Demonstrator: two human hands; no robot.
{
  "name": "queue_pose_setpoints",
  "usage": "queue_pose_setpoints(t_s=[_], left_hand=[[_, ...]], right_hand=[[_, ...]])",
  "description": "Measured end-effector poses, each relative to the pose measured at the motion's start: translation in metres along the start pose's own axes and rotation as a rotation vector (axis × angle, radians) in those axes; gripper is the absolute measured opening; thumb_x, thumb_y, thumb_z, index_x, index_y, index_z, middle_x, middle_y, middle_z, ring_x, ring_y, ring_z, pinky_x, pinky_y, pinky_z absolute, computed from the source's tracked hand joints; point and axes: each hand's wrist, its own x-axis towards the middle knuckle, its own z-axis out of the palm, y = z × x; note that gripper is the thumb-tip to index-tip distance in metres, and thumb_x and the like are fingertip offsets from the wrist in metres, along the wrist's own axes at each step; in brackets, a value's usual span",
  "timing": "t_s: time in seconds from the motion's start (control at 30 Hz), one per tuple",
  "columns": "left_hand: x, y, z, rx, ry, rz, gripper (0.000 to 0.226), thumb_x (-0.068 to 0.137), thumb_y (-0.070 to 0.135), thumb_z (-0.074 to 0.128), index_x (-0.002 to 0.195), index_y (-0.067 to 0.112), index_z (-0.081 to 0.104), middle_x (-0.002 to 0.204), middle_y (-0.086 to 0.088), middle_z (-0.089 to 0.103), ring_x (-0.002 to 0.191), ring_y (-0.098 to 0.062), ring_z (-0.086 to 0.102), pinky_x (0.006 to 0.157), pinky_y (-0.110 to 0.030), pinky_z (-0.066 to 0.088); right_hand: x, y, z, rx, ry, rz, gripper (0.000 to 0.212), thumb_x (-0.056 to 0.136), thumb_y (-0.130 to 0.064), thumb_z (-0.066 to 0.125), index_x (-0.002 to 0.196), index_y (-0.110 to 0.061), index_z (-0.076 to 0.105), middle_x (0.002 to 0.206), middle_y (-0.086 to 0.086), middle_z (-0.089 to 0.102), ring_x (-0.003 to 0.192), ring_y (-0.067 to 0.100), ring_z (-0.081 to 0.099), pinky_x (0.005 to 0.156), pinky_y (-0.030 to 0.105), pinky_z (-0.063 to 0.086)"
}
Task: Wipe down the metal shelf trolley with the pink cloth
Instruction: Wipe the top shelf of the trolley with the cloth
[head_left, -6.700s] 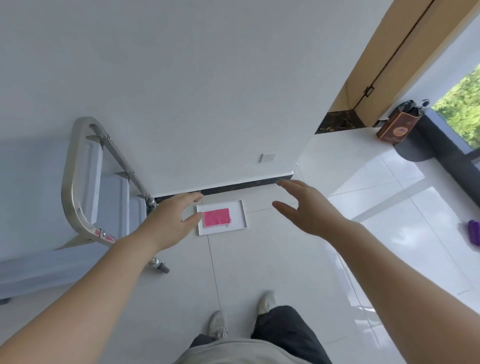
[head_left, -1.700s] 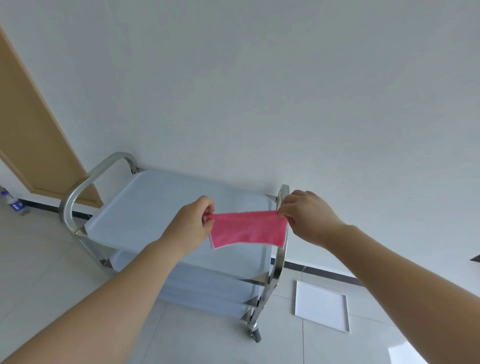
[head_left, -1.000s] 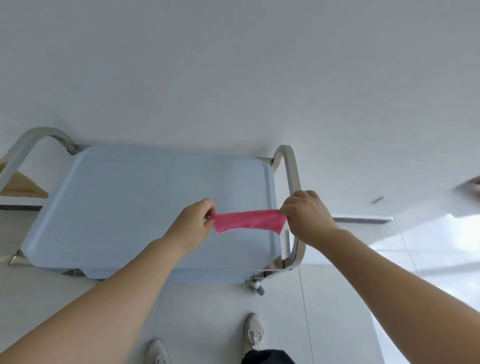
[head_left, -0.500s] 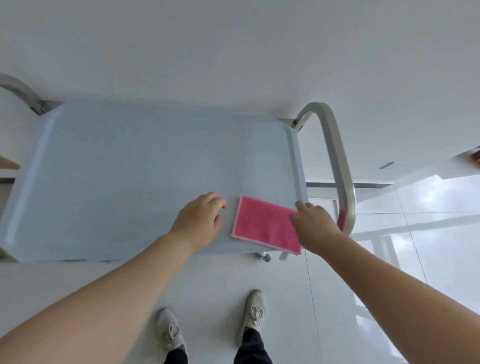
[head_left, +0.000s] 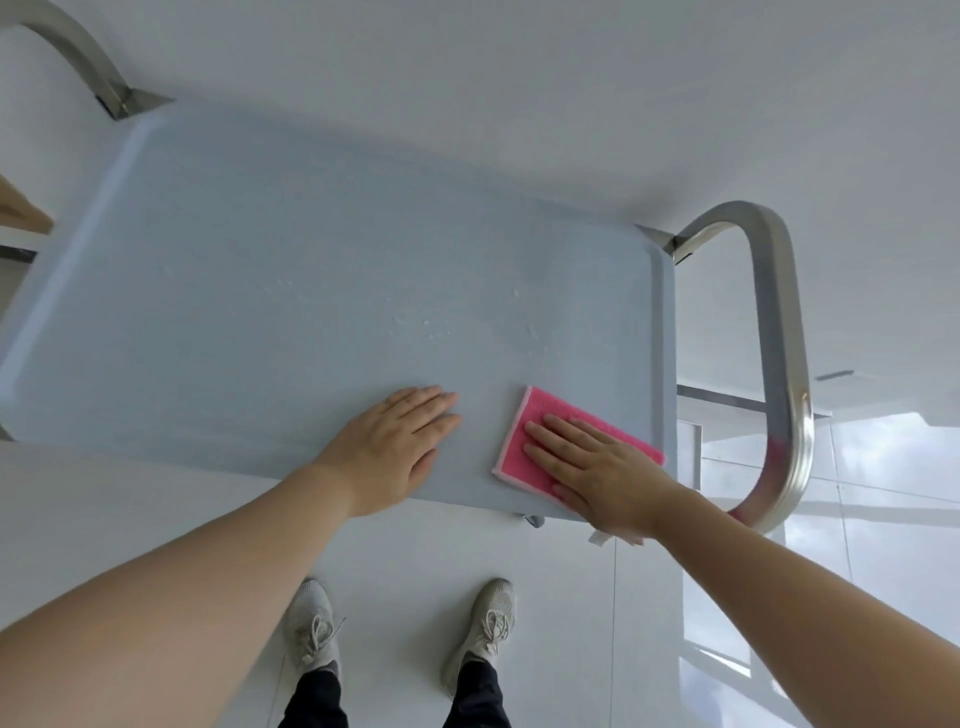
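Right now your right hand (head_left: 597, 467) lies flat, fingers straight, pressing the pink cloth (head_left: 524, 436) onto the top shelf of the metal shelf trolley (head_left: 311, 291), in the shelf's lower right corner of the frame, just inside the raised rim and close to the near edge. That grip pinches nothing; it only pins the cloth down. Your left hand (head_left: 400, 447) rests flat on bare shelf just beside the cloth, to its left, fingers also straight and holding nothing. The folded cloth's long axis runs slantwise from upper left to lower right, and nearly all the unwiped shelf stretches away to the left and toward the top of the frame, so I judge your stroke must run that way, past the faint droplets (head_left: 426, 322) mid-shelf. The cloth's near right part is under your palm. The lower shelves are hidden beneath the top one, the left handle (head_left: 78, 57) is cut off at the frame edge, and only the right handle (head_left: 774, 332) shows whole.
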Motion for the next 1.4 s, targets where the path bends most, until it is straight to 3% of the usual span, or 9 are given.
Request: queue_pose_setpoints(t_s=[0.07,0.2,0.4,0.53,0.7,1.03,1.4], left_hand=[[-0.001,-0.004,0.005,0.002,-0.01,0.016,0.045,0.086,0.023,0.038,0.121,0.004,0.06,0.133,-0.015,0.053,0.124,-0.03,0.049,0.108,-0.04,0.034],[-0.003,-0.005,0.01,0.05,-0.035,0.035,0.049,0.087,0.023,0.035,0.126,0.003,0.055,0.137,-0.015,0.048,0.128,-0.031,0.044,0.108,-0.038,0.024],[-0.002,-0.006,0.01,0.029,-0.041,0.048,0.049,0.085,0.024,0.035,0.125,0.004,0.057,0.137,-0.014,0.049,0.128,-0.03,0.045,0.107,-0.037,0.025],[0.001,-0.011,0.011,0.019,-0.052,0.066,0.05,0.085,0.026,0.036,0.127,0.007,0.055,0.139,-0.01,0.047,0.13,-0.028,0.042,0.106,-0.037,0.026],[0.003,-0.02,0.013,-0.004,-0.043,0.097,0.05,0.085,0.028,0.038,0.128,0.01,0.055,0.14,-0.006,0.046,0.13,-0.025,0.042,0.107,-0.035,0.026],[0.004,-0.026,0.019,-0.02,-0.038,0.142,0.047,0.089,0.024,0.036,0.132,0.011,0.052,0.143,-0.005,0.043,0.134,-0.022,0.037,0.109,-0.035,0.026],[0.005,-0.025,0.018,0.004,-0.048,0.137,0.049,0.088,0.023,0.036,0.134,0.012,0.048,0.145,-0.006,0.04,0.135,-0.021,0.034,0.11,-0.035,0.024]], right_hand=[[0.0,0.002,0.004,0.023,-0.028,0.03,0.054,0.098,-0.041,0.024,0.146,-0.018,0.017,0.153,0.003,0.02,0.141,0.025,0.019,0.111,0.052,0.022],[-0.003,0.001,0.014,0.11,-0.021,0.136,0.056,0.097,-0.043,0.022,0.148,-0.024,0.009,0.156,0.0,0.009,0.144,0.022,0.003,0.118,0.038,0.001],[0.002,0.016,0.02,0.187,0.083,0.515,0.056,0.095,-0.046,0.013,0.146,-0.025,0.0,0.156,-0.004,0.0,0.145,0.017,-0.002,0.118,0.035,-0.001],[0.016,0.042,0.022,0.201,0.137,0.662,0.058,0.094,-0.047,0.011,0.147,-0.026,-0.001,0.155,-0.005,-0.002,0.144,0.013,-0.007,0.118,0.033,-0.004],[0.043,0.086,0.014,0.212,0.191,0.81,0.06,0.094,-0.044,0.013,0.148,-0.022,0.007,0.158,0.0,0.004,0.145,0.015,-0.001,0.117,0.029,-0.006],[0.103,0.171,-0.008,0.192,0.219,0.907,0.058,0.096,-0.038,0.019,0.149,-0.016,0.011,0.158,0.007,0.007,0.146,0.02,0.002,0.118,0.035,-0.002],[0.116,0.182,-0.013,0.22,0.206,0.941,0.058,0.096,-0.039,0.017,0.149,-0.02,0.006,0.159,0.006,0.001,0.146,0.023,-0.002,0.119,0.041,0.0]])
